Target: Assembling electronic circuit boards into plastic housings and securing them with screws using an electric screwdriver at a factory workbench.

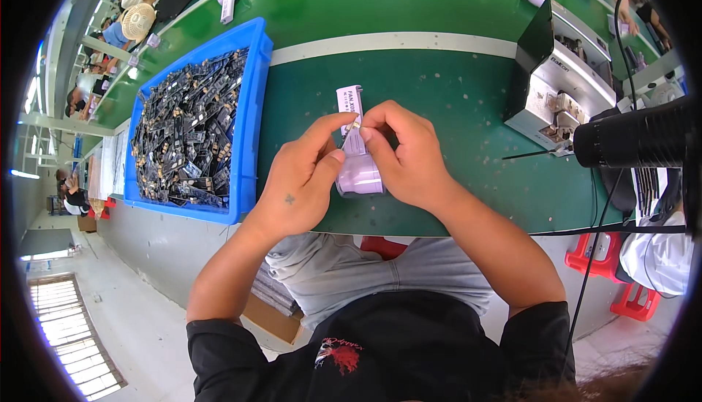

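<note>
My left hand and my right hand meet over a lilac handheld fan that lies on the green table. Between them they pinch a small, narrow dark part with a pale gold end, which looks like a small circuit board. Thumb and forefinger of the left hand hold its dark length, while the right fingertips close on its upper end. The fan's lower body points toward me, and its labelled handle extends away. My fingers hide some of the handle and part of the small piece.
To the left, a blue bin holds many similar dark parts. A metal box-shaped device stands at the right, beside a black cylindrical tool with hanging cables. More lilac fans lie on the far green surface. People sit farther off.
</note>
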A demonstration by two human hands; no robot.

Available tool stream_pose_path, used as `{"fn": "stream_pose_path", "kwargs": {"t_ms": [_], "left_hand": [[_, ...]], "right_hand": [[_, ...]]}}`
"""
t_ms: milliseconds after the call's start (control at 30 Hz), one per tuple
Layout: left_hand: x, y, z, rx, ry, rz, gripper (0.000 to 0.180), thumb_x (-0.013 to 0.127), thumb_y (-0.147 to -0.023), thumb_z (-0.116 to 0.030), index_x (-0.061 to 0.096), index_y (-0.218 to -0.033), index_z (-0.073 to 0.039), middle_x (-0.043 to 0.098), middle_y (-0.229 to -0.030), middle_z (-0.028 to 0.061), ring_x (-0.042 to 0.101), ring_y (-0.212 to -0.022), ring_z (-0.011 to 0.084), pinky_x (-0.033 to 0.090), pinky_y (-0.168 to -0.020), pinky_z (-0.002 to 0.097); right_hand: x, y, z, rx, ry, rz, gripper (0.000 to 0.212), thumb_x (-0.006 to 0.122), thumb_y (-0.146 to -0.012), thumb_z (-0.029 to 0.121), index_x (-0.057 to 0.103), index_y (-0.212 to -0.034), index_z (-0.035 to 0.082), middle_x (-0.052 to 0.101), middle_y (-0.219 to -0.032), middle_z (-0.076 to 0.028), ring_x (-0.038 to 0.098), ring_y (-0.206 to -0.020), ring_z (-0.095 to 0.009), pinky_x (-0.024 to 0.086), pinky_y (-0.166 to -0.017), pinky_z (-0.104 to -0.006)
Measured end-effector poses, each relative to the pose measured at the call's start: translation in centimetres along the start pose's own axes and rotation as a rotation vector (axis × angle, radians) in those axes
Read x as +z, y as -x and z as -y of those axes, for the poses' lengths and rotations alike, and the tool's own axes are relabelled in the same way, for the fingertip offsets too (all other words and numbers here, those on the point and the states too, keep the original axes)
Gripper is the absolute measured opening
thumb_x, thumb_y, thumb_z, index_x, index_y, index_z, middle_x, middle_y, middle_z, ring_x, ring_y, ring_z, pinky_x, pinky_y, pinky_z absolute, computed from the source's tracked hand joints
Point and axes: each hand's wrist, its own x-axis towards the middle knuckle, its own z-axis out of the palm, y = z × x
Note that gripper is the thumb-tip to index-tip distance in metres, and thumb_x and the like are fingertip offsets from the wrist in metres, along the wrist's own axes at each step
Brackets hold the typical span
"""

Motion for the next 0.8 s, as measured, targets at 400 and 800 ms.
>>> {"fn": "stream_pose_path", "kwargs": {"t_ms": [400,800], "left_hand": [[-0.36,-0.18,-0.1,-0.11,0.307,0.083,0.047,0.041,-0.097,-0.007,0.056,-0.141,-0.005,0.049,-0.067,0.0015,0.043,-0.06,0.009,0.037,-0.056,0.0265],[-0.41,-0.05,-0.55,-0.095,0.282,0.068,0.047,0.04,-0.098,-0.008,0.054,-0.141,-0.001,0.048,-0.065,0.0011,0.042,-0.059,0.0081,0.034,-0.054,0.0254]], "right_hand": [[-0.47,-0.18,-0.49,0.071,-0.128,0.072,0.005,0.063,-0.095,-0.002,0.06,-0.098,0.0,0.066,-0.085,-0.012,0.064,-0.074,-0.025,0.051,-0.068,-0.034],[-0.37,0.0,-0.38,0.171,-0.241,0.053,0.005,0.064,-0.096,-0.002,0.06,-0.099,-0.001,0.069,-0.085,-0.01,0.066,-0.075,-0.014,0.053,-0.069,-0.0304]]}}
